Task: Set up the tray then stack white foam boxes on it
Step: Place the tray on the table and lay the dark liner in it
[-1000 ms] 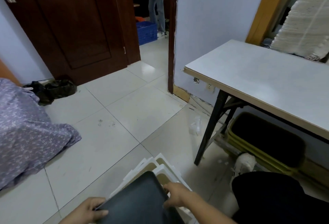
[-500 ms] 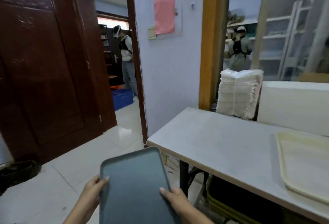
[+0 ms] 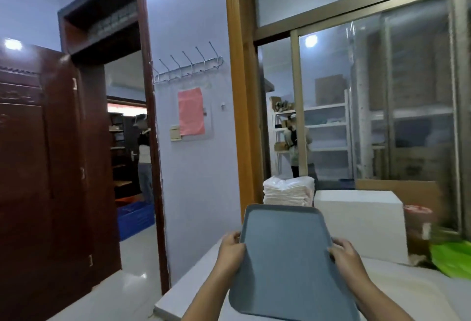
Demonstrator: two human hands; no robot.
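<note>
I hold a grey rectangular tray (image 3: 285, 259) in front of me, tilted up, above the white table (image 3: 193, 280). My left hand (image 3: 230, 250) grips its left edge and my right hand (image 3: 344, 254) grips its right edge. Behind the tray, a stack of white foam boxes (image 3: 288, 190) stands at the back of the table by the wooden door frame. The tray hides part of the tabletop.
A large white foam block (image 3: 362, 221) sits on the table to the right, with a brown box (image 3: 418, 231) and a green bag (image 3: 451, 257) beyond it. A cream tray (image 3: 407, 285) lies on the table at right. A doorway (image 3: 127, 167) opens at left, with a person standing inside.
I have lifted the grey tray from the floor stack up to table height and turned toward the table. The view has risen from the floor to the wall and window.
</note>
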